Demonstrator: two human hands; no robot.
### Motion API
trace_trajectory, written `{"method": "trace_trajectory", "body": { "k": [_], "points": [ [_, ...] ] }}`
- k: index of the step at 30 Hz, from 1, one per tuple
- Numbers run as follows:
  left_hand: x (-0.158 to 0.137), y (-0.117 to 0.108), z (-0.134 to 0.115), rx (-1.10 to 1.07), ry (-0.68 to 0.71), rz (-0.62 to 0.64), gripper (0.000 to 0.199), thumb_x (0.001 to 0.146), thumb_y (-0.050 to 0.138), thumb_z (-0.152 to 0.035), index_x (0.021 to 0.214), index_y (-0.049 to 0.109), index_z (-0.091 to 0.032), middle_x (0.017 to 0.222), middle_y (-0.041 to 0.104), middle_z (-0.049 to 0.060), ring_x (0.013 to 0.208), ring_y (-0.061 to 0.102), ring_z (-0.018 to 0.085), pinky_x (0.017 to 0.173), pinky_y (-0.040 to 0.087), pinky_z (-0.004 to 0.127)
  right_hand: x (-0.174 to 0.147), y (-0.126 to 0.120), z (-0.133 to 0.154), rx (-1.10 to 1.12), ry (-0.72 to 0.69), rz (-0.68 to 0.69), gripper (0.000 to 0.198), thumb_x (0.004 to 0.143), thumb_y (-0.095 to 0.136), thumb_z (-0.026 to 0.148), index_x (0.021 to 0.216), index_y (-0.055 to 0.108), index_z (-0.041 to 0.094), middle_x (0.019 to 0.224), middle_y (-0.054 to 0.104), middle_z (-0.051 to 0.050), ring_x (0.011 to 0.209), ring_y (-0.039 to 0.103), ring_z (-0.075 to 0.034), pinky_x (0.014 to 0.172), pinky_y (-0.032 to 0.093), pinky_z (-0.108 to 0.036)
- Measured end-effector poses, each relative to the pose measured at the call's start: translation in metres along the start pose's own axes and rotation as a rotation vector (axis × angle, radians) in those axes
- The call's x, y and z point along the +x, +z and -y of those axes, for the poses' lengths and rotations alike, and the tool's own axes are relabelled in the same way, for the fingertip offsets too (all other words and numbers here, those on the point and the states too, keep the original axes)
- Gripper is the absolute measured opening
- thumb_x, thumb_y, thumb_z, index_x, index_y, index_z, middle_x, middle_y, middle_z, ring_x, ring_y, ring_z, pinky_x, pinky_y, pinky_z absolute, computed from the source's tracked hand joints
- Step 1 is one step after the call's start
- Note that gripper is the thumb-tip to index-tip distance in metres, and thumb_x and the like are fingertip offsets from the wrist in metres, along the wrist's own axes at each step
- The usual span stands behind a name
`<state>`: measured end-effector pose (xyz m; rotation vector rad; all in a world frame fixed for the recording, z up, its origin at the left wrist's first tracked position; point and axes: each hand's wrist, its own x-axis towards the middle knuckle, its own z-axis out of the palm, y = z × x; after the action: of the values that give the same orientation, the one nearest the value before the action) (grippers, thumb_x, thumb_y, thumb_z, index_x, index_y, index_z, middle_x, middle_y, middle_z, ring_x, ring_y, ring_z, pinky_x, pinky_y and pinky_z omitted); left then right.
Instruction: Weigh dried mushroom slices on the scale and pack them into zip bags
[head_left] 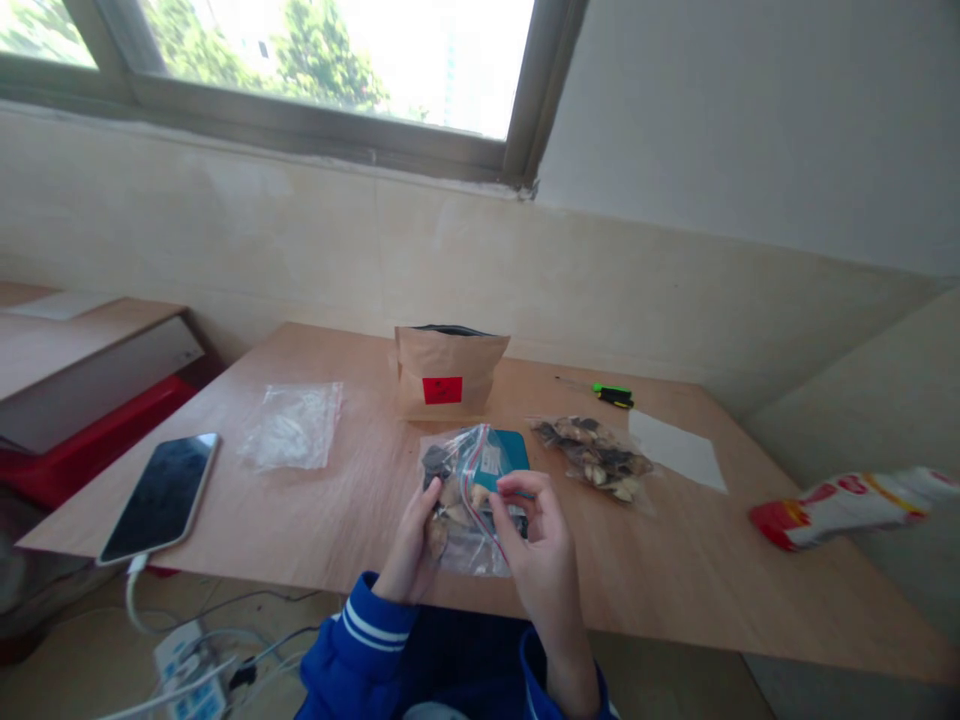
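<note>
My left hand (411, 535) is closed on the left side of a clear zip-lock bag (480, 555), its thumb on the front. Dark and pale brown dried pieces (450, 510) fill the bag's left part. At the red-edged zip strip, my right hand (544, 540) has thumb and index finger pinched together; whether a piece or the bag's edge is between them is hard to make out. A teal flat object (514, 450) lies just behind the bag, partly covered. Beyond it stands a brown kraft paper pouch (450, 352) with a red label, its top open.
Another clear bag of dried pieces (592, 455) lies to the right, near a green-and-black screwdriver (615, 395) and white paper (679, 450). A red-and-white bottle (844, 508) is far right. On the left are clear plastic bags (296, 425) and a plugged-in phone (161, 500).
</note>
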<state>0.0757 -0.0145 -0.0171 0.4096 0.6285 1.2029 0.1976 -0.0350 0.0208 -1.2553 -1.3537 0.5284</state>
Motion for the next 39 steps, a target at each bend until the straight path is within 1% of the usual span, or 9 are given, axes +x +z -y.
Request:
{"method": "trace_trajectory", "body": {
  "k": [3, 8, 11, 13, 19, 24, 29, 35, 39],
  "points": [
    [0.000, 0.000, 0.004, -0.043, -0.040, -0.009, 0.045, 0.082, 0.064, -0.042, 0.118, 0.064, -0.015, 0.113, 0.072, 0.009, 0.111, 0.064, 0.027, 0.100, 0.047, 0.040, 0.005, -0.002, 0.002, -0.082, -0.036, 0.092, 0.010, 0.087, 0.058, 0.023, 0.096, 0.059, 0.022, 0.101, 0.061, -0.006, 0.099, 0.061, -0.020, 0.086, 0.054, -0.035],
    [0.000, -0.005, 0.003, -0.023, -0.034, 0.047, 0.047, 0.082, 0.063, -0.046, 0.119, 0.065, -0.016, 0.115, 0.071, 0.009, 0.118, 0.060, 0.028, 0.106, 0.042, 0.041, 0.017, -0.011, -0.004, -0.141, 0.007, 0.422, 0.046, 0.082, 0.063, 0.026, 0.127, 0.052, 0.026, 0.132, 0.055, -0.008, 0.125, 0.051, -0.025, 0.107, 0.042, -0.045],
    [0.001, -0.006, 0.001, -0.030, -0.048, 0.062, 0.055, 0.086, 0.052, -0.058, 0.117, 0.066, -0.015, 0.114, 0.071, 0.011, 0.121, 0.058, 0.030, 0.107, 0.041, 0.044, 0.021, -0.012, -0.006, -0.173, 0.016, 0.591, 0.055, 0.081, 0.066, 0.027, 0.133, 0.049, 0.025, 0.135, 0.054, -0.009, 0.131, 0.047, -0.026, 0.112, 0.037, -0.045],
    [0.000, -0.005, 0.000, -0.020, -0.041, 0.030, 0.054, 0.087, 0.051, -0.056, 0.118, 0.066, -0.015, 0.115, 0.071, 0.010, 0.121, 0.058, 0.029, 0.108, 0.040, 0.044, 0.021, -0.010, -0.006, -0.192, -0.024, 0.648, 0.056, 0.078, 0.069, 0.026, 0.132, 0.052, 0.023, 0.136, 0.053, -0.010, 0.132, 0.045, -0.027, 0.113, 0.035, -0.045],
    [0.000, -0.004, -0.003, -0.026, -0.005, -0.099, 0.048, 0.089, 0.053, -0.048, 0.124, 0.062, -0.017, 0.120, 0.069, 0.008, 0.118, 0.061, 0.026, 0.106, 0.043, 0.039, 0.023, -0.005, 0.004, -0.241, -0.132, 0.747, 0.039, 0.077, 0.066, 0.014, 0.115, 0.065, 0.024, 0.131, 0.054, -0.011, 0.128, 0.049, -0.029, 0.110, 0.040, -0.045],
    [-0.001, -0.007, -0.006, -0.030, -0.015, -0.160, 0.050, 0.089, 0.055, -0.045, 0.131, 0.057, -0.017, 0.121, 0.069, 0.008, 0.113, 0.064, 0.026, 0.104, 0.045, 0.039, 0.029, -0.007, 0.015, -0.286, -0.160, 0.774, 0.039, 0.071, 0.065, 0.008, 0.108, 0.060, 0.019, 0.117, 0.058, -0.011, 0.119, 0.053, -0.029, 0.104, 0.044, -0.045],
    [-0.001, -0.003, -0.009, -0.107, -0.076, -0.214, 0.050, 0.091, 0.054, -0.042, 0.131, 0.057, -0.012, 0.113, 0.072, 0.009, 0.112, 0.064, 0.026, 0.107, 0.042, 0.037, 0.037, -0.005, 0.021, -0.164, -0.063, 0.796, 0.028, 0.077, 0.062, 0.010, 0.099, 0.048, 0.021, 0.098, 0.059, -0.004, 0.093, 0.061, -0.019, 0.085, 0.051, -0.033],
    [0.002, -0.002, -0.007, -0.252, -0.116, -0.196, 0.045, 0.093, 0.051, -0.034, 0.132, 0.057, -0.012, 0.110, 0.073, 0.008, 0.107, 0.067, 0.024, 0.104, 0.045, 0.035, 0.045, -0.001, 0.012, -0.075, 0.029, 0.766, 0.029, 0.086, 0.058, 0.018, 0.113, 0.049, 0.022, 0.109, 0.059, -0.004, 0.096, 0.059, -0.017, 0.084, 0.047, -0.030],
    [0.005, -0.002, -0.008, -0.290, -0.121, -0.218, 0.041, 0.094, 0.050, -0.032, 0.129, 0.059, -0.013, 0.105, 0.075, 0.008, 0.100, 0.070, 0.024, 0.098, 0.050, 0.035, 0.056, -0.006, 0.008, 0.104, 0.077, 0.753, 0.030, 0.085, 0.063, 0.026, 0.113, 0.053, 0.022, 0.097, 0.058, -0.001, 0.087, 0.056, -0.014, 0.078, 0.045, -0.026]
  ]
}}
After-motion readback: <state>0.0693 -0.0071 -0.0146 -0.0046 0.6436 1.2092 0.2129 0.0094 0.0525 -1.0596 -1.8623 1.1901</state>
